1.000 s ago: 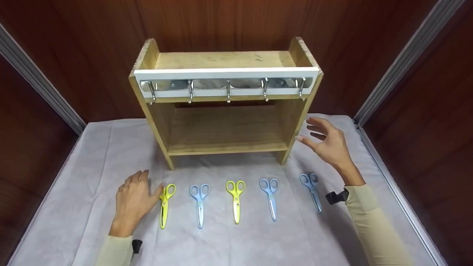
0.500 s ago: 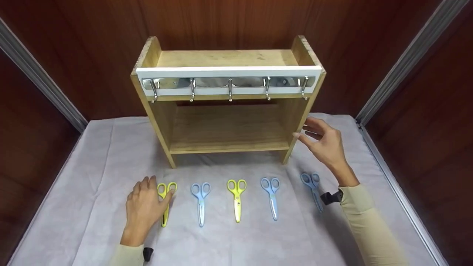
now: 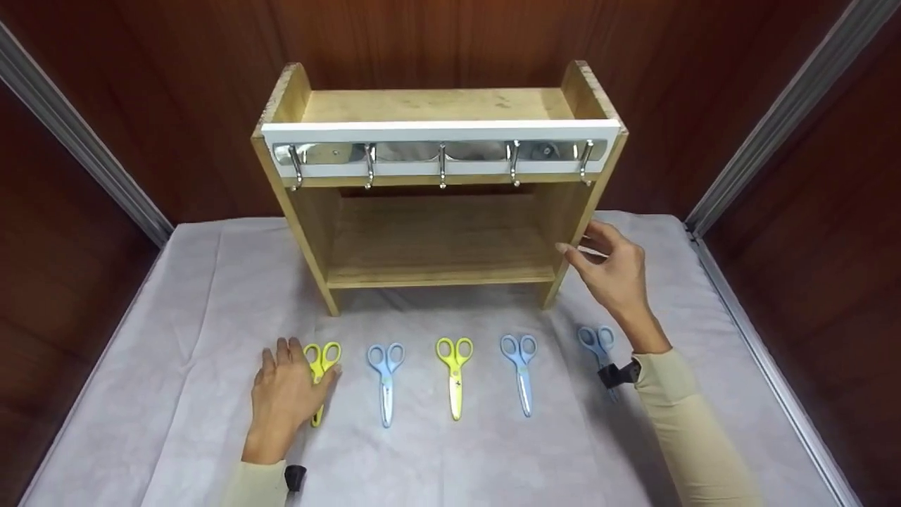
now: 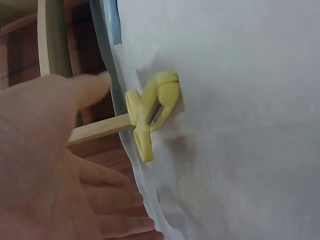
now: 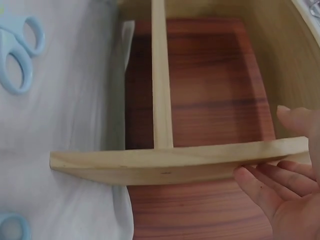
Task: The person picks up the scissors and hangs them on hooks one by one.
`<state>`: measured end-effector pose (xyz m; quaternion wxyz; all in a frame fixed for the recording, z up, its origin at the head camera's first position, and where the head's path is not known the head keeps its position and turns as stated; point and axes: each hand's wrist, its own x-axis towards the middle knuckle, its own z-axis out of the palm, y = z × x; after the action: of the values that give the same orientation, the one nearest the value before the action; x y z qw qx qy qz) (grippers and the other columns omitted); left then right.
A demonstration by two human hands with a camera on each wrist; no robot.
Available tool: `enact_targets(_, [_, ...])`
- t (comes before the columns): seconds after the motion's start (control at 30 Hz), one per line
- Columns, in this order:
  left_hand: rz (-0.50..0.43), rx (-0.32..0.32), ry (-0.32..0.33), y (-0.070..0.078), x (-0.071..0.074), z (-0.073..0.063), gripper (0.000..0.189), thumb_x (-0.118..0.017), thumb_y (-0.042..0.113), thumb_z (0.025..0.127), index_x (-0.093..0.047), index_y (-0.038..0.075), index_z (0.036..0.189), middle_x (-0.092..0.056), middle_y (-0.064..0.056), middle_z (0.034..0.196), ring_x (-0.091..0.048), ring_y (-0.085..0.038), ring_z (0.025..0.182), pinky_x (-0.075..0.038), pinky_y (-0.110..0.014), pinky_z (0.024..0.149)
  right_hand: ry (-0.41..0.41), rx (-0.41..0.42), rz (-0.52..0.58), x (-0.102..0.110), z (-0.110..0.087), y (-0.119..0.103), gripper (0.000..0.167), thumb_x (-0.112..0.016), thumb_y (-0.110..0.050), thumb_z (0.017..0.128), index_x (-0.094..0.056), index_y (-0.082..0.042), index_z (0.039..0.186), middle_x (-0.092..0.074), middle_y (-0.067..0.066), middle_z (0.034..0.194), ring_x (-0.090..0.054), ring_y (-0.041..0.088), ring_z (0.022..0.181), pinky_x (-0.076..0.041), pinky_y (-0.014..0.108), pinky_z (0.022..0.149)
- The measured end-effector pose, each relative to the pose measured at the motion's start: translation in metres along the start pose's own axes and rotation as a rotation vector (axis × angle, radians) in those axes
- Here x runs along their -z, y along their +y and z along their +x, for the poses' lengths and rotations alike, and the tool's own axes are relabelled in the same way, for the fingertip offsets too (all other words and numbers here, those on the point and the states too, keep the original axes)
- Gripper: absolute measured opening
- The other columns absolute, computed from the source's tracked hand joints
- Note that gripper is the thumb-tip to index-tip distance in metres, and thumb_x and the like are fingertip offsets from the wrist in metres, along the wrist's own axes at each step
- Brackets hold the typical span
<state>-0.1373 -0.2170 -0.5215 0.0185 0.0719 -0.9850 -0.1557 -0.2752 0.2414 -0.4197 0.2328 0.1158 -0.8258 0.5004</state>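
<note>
My right hand (image 3: pixel 614 274) grips the right side panel of a wooden shelf (image 3: pixel 442 277). Its thumb lies on the inner side and the fingers touch the outer face of the panel (image 5: pixel 125 161), as the right wrist view shows. Over the left end of a row of scissors hovers my left hand (image 3: pixel 288 398), fingers spread and holding nothing. Partly beneath its thumb lie yellow scissors (image 3: pixel 318 367); the left wrist view shows a gap between hand and scissors (image 4: pixel 143 111). Blue scissors (image 3: pixel 598 350) lie below the right forearm, their blades partly hidden by the wrist camera.
A white rail (image 3: pixel 443 130) with several metal hooks (image 3: pixel 443 165) spans the shelf's upper front. Blue scissors (image 3: pixel 386 373), yellow scissors (image 3: pixel 455 373) and more blue scissors (image 3: pixel 523 370) lie on the pale cloth (image 3: pixel 457 465). Dark wood-grain walls (image 3: pixel 436 35) enclose the back and sides.
My right hand has moved left onto the shelf's side panel and taken hold of it. My left hand has shifted right over the yellow scissors. The shelf and scissors look slightly shifted in view.
</note>
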Motion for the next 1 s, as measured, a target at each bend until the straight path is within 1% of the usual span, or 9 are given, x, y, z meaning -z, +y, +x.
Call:
enact_targets(0.1, [-0.030,0.026,-0.023,0.001,-0.002,-0.002,0.091,-0.065,0.043,0.100,-0.031,-0.025,0.150,-0.032,-0.049,0.156,-0.031,-0.070,0.144,-0.041,-0.074,0.111,0.033,0.003,-0.029,-0.003,0.000,0.000,0.038,-0.085,-0.017,0.089,-0.075,-0.001,0.122,-0.080,0.017,0.111,-0.078,0.031,0.102,-0.058,0.010,0.078])
enact_targets(0.27, [-0.024,0.010,-0.004,0.004,-0.008,-0.004,0.080,-0.065,0.035,0.100,-0.037,-0.023,0.148,-0.039,-0.048,0.152,-0.039,-0.068,0.141,-0.046,-0.072,0.106,0.079,0.002,-0.046,-0.007,0.000,0.001,0.032,-0.084,-0.014,0.090,-0.077,0.001,0.117,-0.081,0.018,0.107,-0.079,0.031,0.100,-0.056,0.006,0.076])
enact_targets(0.4, [0.004,-0.004,0.017,0.006,-0.011,-0.005,0.071,-0.063,0.031,0.102,-0.043,-0.021,0.146,-0.046,-0.045,0.149,-0.044,-0.065,0.139,-0.049,-0.071,0.103,0.086,-0.001,-0.042,-0.008,0.000,0.000,0.030,-0.082,-0.011,0.091,-0.077,0.001,0.118,-0.081,0.019,0.107,-0.079,0.032,0.100,-0.055,0.005,0.076])
enact_targets(0.47, [0.028,-0.014,0.037,0.007,-0.012,-0.005,0.068,-0.062,0.029,0.102,-0.045,-0.022,0.143,-0.049,-0.045,0.146,-0.047,-0.065,0.136,-0.050,-0.071,0.101,0.086,-0.003,-0.038,-0.008,0.000,0.001,0.030,-0.082,-0.011,0.091,-0.077,0.001,0.118,-0.081,0.019,0.107,-0.079,0.032,0.100,-0.055,0.005,0.077])
enact_targets(0.57, [0.072,-0.043,0.098,0.008,-0.015,-0.004,0.065,-0.064,0.026,0.101,-0.049,-0.024,0.138,-0.054,-0.045,0.140,-0.054,-0.065,0.128,-0.054,-0.070,0.095,0.090,-0.003,-0.033,-0.008,0.000,0.001,0.029,-0.082,-0.011,0.091,-0.077,0.000,0.117,-0.081,0.018,0.107,-0.078,0.032,0.100,-0.055,0.005,0.077])
enact_targets(0.7, [0.141,-0.098,0.194,0.011,-0.020,-0.004,0.059,-0.067,0.020,0.097,-0.054,-0.028,0.130,-0.061,-0.046,0.129,-0.062,-0.065,0.116,-0.059,-0.068,0.085,0.096,0.009,-0.036,-0.007,0.000,0.001,0.027,-0.080,-0.010,0.092,-0.078,0.000,0.117,-0.081,0.018,0.107,-0.078,0.032,0.099,-0.054,0.003,0.077])
enact_targets(0.93, [0.263,-0.189,0.351,0.015,-0.026,-0.003,0.052,-0.069,0.013,0.091,-0.060,-0.033,0.114,-0.069,-0.046,0.110,-0.071,-0.060,0.098,-0.063,-0.060,0.069,0.094,0.035,-0.056,-0.009,0.000,0.002,0.027,-0.077,-0.007,0.094,-0.077,0.002,0.119,-0.080,0.020,0.110,-0.079,0.033,0.100,-0.054,0.003,0.077])
enact_targets(1.0, [0.300,-0.211,0.386,0.015,-0.028,-0.002,0.050,-0.070,0.012,0.090,-0.062,-0.033,0.110,-0.070,-0.045,0.105,-0.073,-0.058,0.092,-0.063,-0.058,0.064,0.095,0.039,-0.056,-0.009,0.000,0.002,0.027,-0.077,-0.007,0.094,-0.077,0.002,0.119,-0.080,0.021,0.110,-0.079,0.033,0.100,-0.053,0.003,0.077])
